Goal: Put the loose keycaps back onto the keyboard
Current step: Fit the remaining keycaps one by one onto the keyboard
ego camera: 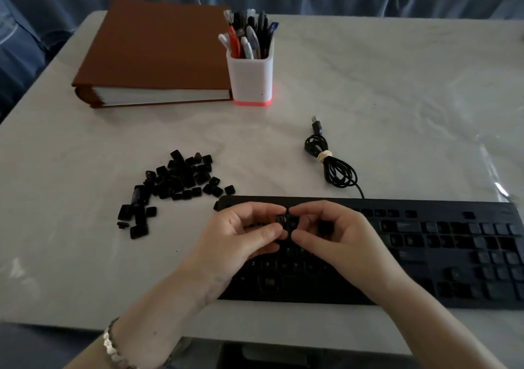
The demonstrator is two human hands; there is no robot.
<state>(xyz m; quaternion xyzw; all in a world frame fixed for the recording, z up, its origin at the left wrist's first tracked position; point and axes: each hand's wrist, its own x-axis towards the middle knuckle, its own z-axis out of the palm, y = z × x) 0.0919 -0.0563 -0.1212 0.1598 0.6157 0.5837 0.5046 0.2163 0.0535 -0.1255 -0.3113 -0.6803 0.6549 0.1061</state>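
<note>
A black keyboard (pixel 425 252) lies along the near right of the table, with several keys in place and some gaps. Both hands hover over its upper left part. My left hand (pixel 243 232) pinches a small black keycap (pixel 281 219) between thumb and forefinger. My right hand (pixel 331 232) has curled fingers meeting the left hand at that keycap; whether it also grips the cap is unclear. A pile of several loose black keycaps (pixel 173 181) lies on the table to the left of the keyboard.
The keyboard's coiled black cable (pixel 334 167) with its USB plug lies behind the keyboard. A white pen holder (pixel 251 76) with a pink base and a thick brown binder (pixel 153 54) stand at the back left. Blue fabric surrounds the pale table (pixel 397 99).
</note>
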